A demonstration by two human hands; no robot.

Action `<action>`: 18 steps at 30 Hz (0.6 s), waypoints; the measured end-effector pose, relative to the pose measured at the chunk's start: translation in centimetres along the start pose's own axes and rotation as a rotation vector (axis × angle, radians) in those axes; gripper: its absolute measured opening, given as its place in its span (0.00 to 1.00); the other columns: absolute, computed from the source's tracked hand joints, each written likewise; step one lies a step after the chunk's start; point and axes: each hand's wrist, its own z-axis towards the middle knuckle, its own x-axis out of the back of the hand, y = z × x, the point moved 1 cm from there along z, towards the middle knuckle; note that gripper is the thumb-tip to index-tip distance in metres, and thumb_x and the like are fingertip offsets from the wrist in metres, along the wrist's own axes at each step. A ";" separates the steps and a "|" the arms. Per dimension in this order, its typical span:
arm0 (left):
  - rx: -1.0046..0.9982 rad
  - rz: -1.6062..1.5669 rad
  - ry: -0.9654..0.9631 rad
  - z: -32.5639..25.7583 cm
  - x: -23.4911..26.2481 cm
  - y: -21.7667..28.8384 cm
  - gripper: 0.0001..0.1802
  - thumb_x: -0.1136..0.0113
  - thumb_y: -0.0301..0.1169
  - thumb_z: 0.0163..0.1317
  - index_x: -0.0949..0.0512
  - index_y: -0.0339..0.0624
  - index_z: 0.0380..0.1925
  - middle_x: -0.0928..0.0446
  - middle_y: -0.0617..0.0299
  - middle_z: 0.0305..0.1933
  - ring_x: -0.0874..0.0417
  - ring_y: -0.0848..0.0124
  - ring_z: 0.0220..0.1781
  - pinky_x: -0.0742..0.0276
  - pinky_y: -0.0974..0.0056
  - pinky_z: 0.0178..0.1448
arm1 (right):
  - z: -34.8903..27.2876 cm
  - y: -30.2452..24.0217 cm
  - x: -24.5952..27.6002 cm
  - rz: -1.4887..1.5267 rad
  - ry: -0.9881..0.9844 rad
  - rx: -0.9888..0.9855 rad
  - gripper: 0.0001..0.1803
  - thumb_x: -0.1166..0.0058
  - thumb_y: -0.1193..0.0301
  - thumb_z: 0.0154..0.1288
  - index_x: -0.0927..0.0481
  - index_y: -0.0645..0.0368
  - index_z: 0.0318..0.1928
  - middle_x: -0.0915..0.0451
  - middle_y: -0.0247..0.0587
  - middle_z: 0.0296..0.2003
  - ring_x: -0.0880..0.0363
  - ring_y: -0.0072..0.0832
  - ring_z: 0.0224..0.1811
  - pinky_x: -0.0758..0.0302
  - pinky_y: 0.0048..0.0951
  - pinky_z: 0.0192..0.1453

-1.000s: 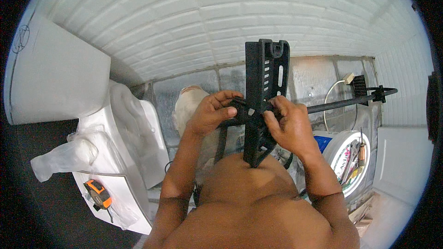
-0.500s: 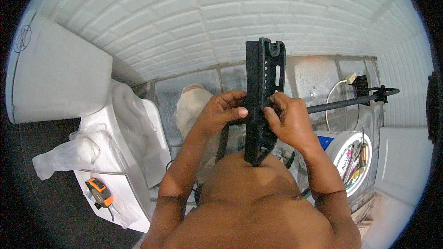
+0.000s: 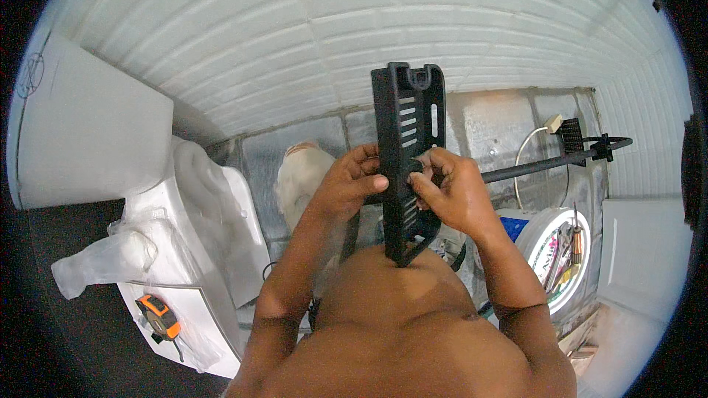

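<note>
Upright before my belly stands a black slotted plastic shelf tray (image 3: 387, 103), its lower corner close to or against my skin. My left hand (image 3: 352, 184) grips its left side, thumb on the outer wall and other fingertips partly hidden behind it. Inside the tray, my right hand (image 3: 456, 190) pinches a small round black knob (image 3: 417, 169) between thumb and fingers. A long black pole (image 3: 542, 168) runs out to the right from behind my right hand. At its far end is a black bracket (image 3: 603, 149), beside a smaller black grid rack (image 3: 571, 136).
On the right, a white bucket (image 3: 588, 269) holds a screwdriver (image 3: 577, 247) and other tools. At left stand a white ceramic toilet (image 3: 247, 250) and cistern (image 3: 96, 125). An orange-black tape measure (image 3: 158, 317) and clear plastic bag (image 3: 96, 265) lie there. White tiled wall (image 3: 332, 37) rises ahead.
The tray has shifted slightly left and turned, so its slotted inside shows more. My right fingers now pinch the round knob in plain sight.
</note>
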 end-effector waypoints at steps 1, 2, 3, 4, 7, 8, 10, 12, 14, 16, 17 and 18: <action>0.004 -0.017 0.013 0.1 0.1 -0.3 0.33 0.27 0.31 0.55 0.29 0.33 0.59 0.19 0.54 0.55 0.17 0.64 0.55 0.23 0.57 0.63 | 0.0 0.3 0.0 0.053 -0.015 -0.021 0.09 0.39 0.72 0.65 0.23 0.65 0.32 0.23 0.35 0.21 0.22 0.19 0.23 0.27 0.25 0.26; 0.008 -0.042 0.024 0.1 0.2 -0.7 0.33 0.27 0.31 0.55 0.29 0.33 0.59 0.19 0.53 0.55 0.17 0.63 0.55 0.23 0.57 0.63 | 0.0 0.6 -0.1 0.149 -0.047 -0.076 0.09 0.39 0.72 0.66 0.23 0.65 0.31 0.24 0.32 0.21 0.23 0.16 0.23 0.28 0.23 0.25; 0.016 -0.070 0.028 0.2 0.3 -1.0 0.33 0.27 0.31 0.55 0.29 0.33 0.59 0.19 0.53 0.55 0.17 0.63 0.56 0.23 0.57 0.63 | -0.1 0.8 -0.1 0.085 -0.033 -0.047 0.09 0.40 0.72 0.65 0.24 0.64 0.31 0.24 0.33 0.21 0.24 0.16 0.22 0.28 0.24 0.24; 0.012 -0.080 0.032 0.3 0.4 -1.4 0.33 0.27 0.31 0.56 0.29 0.33 0.59 0.19 0.53 0.55 0.17 0.63 0.56 0.23 0.57 0.63 | -0.1 1.0 -0.1 0.067 -0.033 -0.053 0.09 0.40 0.73 0.65 0.24 0.64 0.30 0.24 0.33 0.20 0.24 0.17 0.21 0.29 0.24 0.24; 0.017 -0.087 0.029 0.9 0.6 -2.2 0.32 0.27 0.30 0.56 0.29 0.33 0.60 0.20 0.53 0.56 0.17 0.63 0.56 0.23 0.56 0.64 | -0.2 1.4 0.0 0.024 -0.017 -0.078 0.11 0.40 0.73 0.65 0.26 0.63 0.28 0.25 0.33 0.19 0.24 0.18 0.19 0.29 0.25 0.22; 0.024 -0.074 0.034 1.2 0.5 -2.3 0.32 0.28 0.30 0.56 0.29 0.33 0.60 0.20 0.53 0.56 0.17 0.63 0.56 0.22 0.56 0.64 | -0.3 1.5 0.0 0.009 -0.008 -0.088 0.11 0.40 0.73 0.65 0.26 0.63 0.27 0.25 0.32 0.18 0.24 0.18 0.19 0.29 0.25 0.21; 0.038 -0.044 0.045 1.4 0.3 -2.4 0.31 0.28 0.29 0.57 0.29 0.33 0.60 0.20 0.53 0.56 0.17 0.63 0.55 0.22 0.57 0.63 | -0.4 1.7 0.1 -0.022 0.015 -0.108 0.12 0.41 0.73 0.65 0.27 0.63 0.26 0.26 0.33 0.17 0.23 0.19 0.18 0.29 0.25 0.21; 0.053 -0.012 0.061 1.6 0.0 -2.4 0.31 0.29 0.29 0.57 0.29 0.33 0.60 0.19 0.52 0.55 0.16 0.64 0.54 0.21 0.57 0.62 | -0.5 1.9 0.3 -0.018 0.031 -0.123 0.13 0.42 0.72 0.66 0.28 0.63 0.25 0.26 0.33 0.17 0.22 0.19 0.18 0.29 0.25 0.21; 0.070 0.010 0.067 1.7 -0.1 -2.4 0.31 0.29 0.29 0.58 0.29 0.33 0.60 0.19 0.53 0.55 0.16 0.64 0.53 0.21 0.58 0.61 | -0.7 2.1 0.4 0.024 0.031 -0.135 0.13 0.43 0.72 0.66 0.28 0.64 0.25 0.26 0.34 0.16 0.22 0.20 0.18 0.28 0.25 0.21; 0.101 0.006 0.051 2.0 -0.1 -2.6 0.30 0.30 0.29 0.59 0.28 0.33 0.60 0.19 0.53 0.54 0.16 0.64 0.53 0.20 0.58 0.61 | -1.1 2.2 0.5 0.048 0.065 -0.186 0.13 0.43 0.73 0.66 0.28 0.64 0.25 0.26 0.34 0.17 0.22 0.20 0.17 0.29 0.25 0.21; 0.124 -0.008 0.030 2.3 0.0 -2.8 0.29 0.30 0.29 0.59 0.28 0.33 0.60 0.19 0.53 0.54 0.16 0.64 0.53 0.21 0.59 0.61 | -1.2 2.2 0.5 0.061 0.083 -0.211 0.13 0.42 0.73 0.66 0.27 0.64 0.25 0.26 0.34 0.17 0.22 0.20 0.17 0.29 0.25 0.20; 0.139 -0.036 -0.002 2.5 0.1 -3.0 0.29 0.30 0.29 0.60 0.28 0.33 0.60 0.19 0.53 0.53 0.16 0.65 0.53 0.21 0.59 0.61 | -1.5 2.2 0.6 0.095 0.087 -0.249 0.13 0.42 0.72 0.66 0.27 0.64 0.25 0.25 0.34 0.17 0.22 0.20 0.17 0.29 0.25 0.20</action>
